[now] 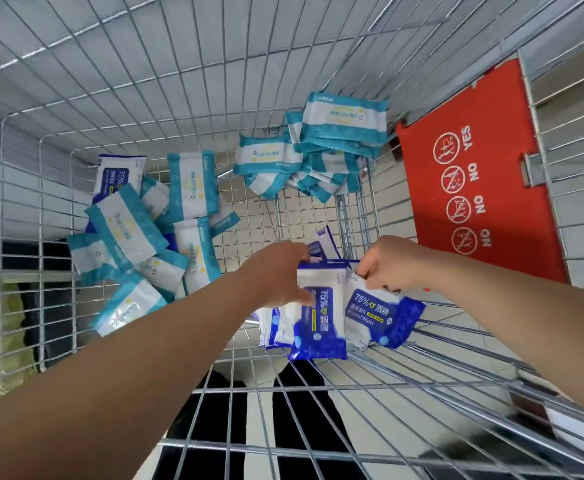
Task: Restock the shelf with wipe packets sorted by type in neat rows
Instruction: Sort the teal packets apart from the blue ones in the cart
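Observation:
I look down into a wire shopping cart [179, 98]. My left hand [276, 275] grips a bundle of dark blue 75% alcohol wipe packets [321, 320] from its left side. My right hand [387, 263] pinches the top edge of another dark blue packet [384, 315] beside that bundle. Teal and white wipe packets lie in a loose heap at the cart's left [138, 233]. A second teal pile [318, 150] sits at the far right corner. One more dark blue packet [119, 176] stands at the far left, behind the teal heap.
A red plastic child-seat flap [474, 174] with YES and NO pictograms hangs at the cart's right side. Wire walls enclose the basket all round. Pale tiled floor shows through the mesh, and dark trouser legs [301, 410] are visible below.

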A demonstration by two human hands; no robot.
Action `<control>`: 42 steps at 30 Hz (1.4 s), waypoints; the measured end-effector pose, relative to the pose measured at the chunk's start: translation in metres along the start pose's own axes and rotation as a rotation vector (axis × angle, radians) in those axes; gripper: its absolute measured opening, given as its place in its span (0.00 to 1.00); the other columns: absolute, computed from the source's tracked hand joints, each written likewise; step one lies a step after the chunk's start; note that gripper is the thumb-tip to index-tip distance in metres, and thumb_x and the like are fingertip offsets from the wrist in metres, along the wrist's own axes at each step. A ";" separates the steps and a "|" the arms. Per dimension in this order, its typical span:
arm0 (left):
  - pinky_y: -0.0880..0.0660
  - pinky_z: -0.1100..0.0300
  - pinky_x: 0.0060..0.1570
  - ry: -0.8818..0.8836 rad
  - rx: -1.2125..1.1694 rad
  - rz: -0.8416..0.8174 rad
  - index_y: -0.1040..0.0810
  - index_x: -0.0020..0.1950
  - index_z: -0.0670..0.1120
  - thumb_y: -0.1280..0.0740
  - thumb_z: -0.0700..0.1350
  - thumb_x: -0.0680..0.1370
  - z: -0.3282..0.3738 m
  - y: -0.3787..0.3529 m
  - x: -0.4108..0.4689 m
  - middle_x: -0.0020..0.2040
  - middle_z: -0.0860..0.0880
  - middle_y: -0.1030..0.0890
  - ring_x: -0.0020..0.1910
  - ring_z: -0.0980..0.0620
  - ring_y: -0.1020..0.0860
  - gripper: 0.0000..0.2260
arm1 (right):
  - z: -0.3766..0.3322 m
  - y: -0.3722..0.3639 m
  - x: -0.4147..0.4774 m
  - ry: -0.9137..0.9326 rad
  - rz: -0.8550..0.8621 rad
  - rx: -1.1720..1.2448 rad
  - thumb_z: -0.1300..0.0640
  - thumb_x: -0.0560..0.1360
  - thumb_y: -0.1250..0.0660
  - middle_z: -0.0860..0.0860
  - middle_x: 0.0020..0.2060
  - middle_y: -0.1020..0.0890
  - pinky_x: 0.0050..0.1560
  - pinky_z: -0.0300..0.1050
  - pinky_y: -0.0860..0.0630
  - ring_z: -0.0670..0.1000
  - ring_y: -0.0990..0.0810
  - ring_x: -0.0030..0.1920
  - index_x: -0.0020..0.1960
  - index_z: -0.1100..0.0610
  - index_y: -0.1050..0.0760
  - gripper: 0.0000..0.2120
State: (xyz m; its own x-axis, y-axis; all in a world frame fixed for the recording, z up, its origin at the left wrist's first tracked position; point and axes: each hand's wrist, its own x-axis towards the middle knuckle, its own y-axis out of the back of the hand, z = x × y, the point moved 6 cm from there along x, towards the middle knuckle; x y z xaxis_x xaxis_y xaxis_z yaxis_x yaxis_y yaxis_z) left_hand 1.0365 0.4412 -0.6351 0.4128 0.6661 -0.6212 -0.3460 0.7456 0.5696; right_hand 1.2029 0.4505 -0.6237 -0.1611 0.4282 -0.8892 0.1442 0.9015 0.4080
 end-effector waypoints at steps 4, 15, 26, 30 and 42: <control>0.29 0.56 0.45 0.021 0.217 -0.114 0.28 0.53 0.49 0.26 0.59 0.68 -0.011 -0.001 -0.006 0.47 0.53 0.26 0.46 0.50 0.28 0.22 | -0.006 -0.004 -0.001 0.037 0.000 0.105 0.66 0.73 0.32 0.49 0.51 0.17 0.48 0.38 0.23 0.46 0.20 0.44 0.57 0.55 0.18 0.15; 0.27 0.54 0.51 0.064 0.196 0.033 0.28 0.62 0.53 0.33 0.68 0.69 -0.024 0.016 -0.010 0.56 0.53 0.25 0.54 0.51 0.26 0.27 | -0.008 0.009 0.004 0.119 0.129 0.175 0.60 0.73 0.29 0.48 0.50 0.17 0.42 0.30 0.31 0.41 0.23 0.43 0.56 0.54 0.18 0.12; 0.25 0.50 0.57 0.242 0.137 0.229 0.24 0.60 0.53 0.40 0.63 0.77 -0.099 0.091 -0.048 0.59 0.52 0.23 0.57 0.50 0.24 0.19 | -0.095 0.057 0.003 0.292 0.504 0.022 0.53 0.78 0.37 0.50 0.64 0.22 0.63 0.44 0.33 0.50 0.26 0.64 0.64 0.52 0.24 0.15; 0.28 0.50 0.59 0.450 0.107 0.327 0.24 0.61 0.49 0.37 0.59 0.78 -0.171 0.125 -0.079 0.60 0.47 0.23 0.60 0.44 0.25 0.18 | -0.154 0.055 0.028 0.343 0.520 0.025 0.52 0.79 0.38 0.51 0.65 0.24 0.64 0.46 0.32 0.51 0.27 0.65 0.67 0.52 0.26 0.17; 0.31 0.53 0.53 0.522 -0.155 0.455 0.30 0.65 0.41 0.29 0.53 0.74 -0.268 0.132 -0.050 0.58 0.41 0.25 0.59 0.40 0.26 0.25 | -0.253 0.028 0.123 0.362 0.488 0.124 0.54 0.78 0.35 0.55 0.71 0.33 0.66 0.42 0.40 0.54 0.32 0.69 0.71 0.56 0.32 0.23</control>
State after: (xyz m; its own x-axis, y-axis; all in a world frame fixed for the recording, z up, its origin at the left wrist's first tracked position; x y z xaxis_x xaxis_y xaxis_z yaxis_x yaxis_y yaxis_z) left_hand 0.7442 0.5113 -0.6734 -0.2454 0.8058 -0.5390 -0.5202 0.3597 0.7746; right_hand 0.9402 0.5444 -0.6693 -0.3664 0.8026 -0.4708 0.3932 0.5921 0.7034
